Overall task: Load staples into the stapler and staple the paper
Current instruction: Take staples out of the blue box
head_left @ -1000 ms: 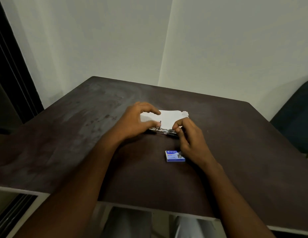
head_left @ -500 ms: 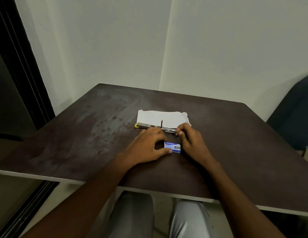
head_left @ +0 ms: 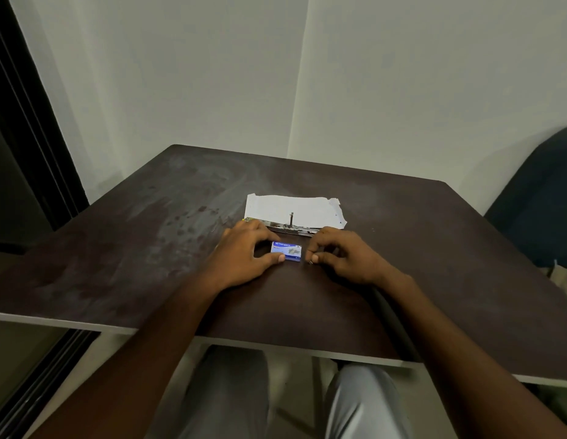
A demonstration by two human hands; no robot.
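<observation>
A small blue staple box [head_left: 286,252] lies on the dark table [head_left: 434,264] in front of me. My left hand [head_left: 244,258] grips its left end between thumb and fingers. My right hand [head_left: 342,258] sits just right of the box with thumb and forefinger pinched together; whether they hold anything is too small to tell. Just behind the hands lies the metal stapler [head_left: 288,229], opened out flat, with a thin rod standing up from its middle. A white sheet of paper [head_left: 294,209] rests behind the stapler, touching it.
The table's near edge [head_left: 275,345] runs above my knees. A dark chair [head_left: 541,201] stands at the right, a dark door frame [head_left: 25,122] at the left, and white walls meet in a corner behind the table.
My left hand left the stapler and took hold of the staple box. My right hand came off the stapler's right end and now sits beside the box.
</observation>
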